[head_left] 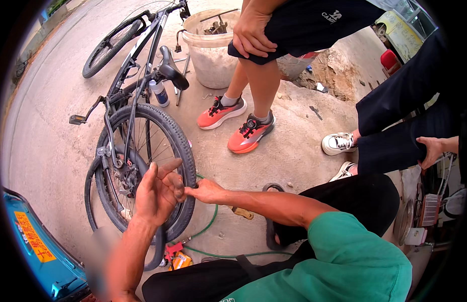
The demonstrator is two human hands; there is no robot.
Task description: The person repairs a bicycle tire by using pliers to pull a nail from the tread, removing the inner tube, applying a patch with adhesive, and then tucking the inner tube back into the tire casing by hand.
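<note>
Close by on the left is a bicycle's rear wheel with a knobbly black tire [180, 138]. A black rubber loop, looking like an inner tube [88, 194], hangs around the wheel's left side and shows again below it. My left hand [159, 194] is raised in front of the wheel, palm showing, dirty, fingers apart and partly bent, holding nothing. At the tire's right edge my right hand [207, 191] is closed, its fingertips meeting the left hand's fingers. What it pinches, if anything, is hidden. The bicycle's saddle [173, 69] and frame [150, 48] extend away toward the far left.
A green hose [213, 216] with a red fitting [174, 248] crosses the ground. Beyond stand a white bucket [209, 53] of tools and a spray bottle [159, 94]. Two people stand nearby, one in orange shoes [251, 134], one in white shoes [339, 143]. A blue vehicle part [39, 251] is lower left.
</note>
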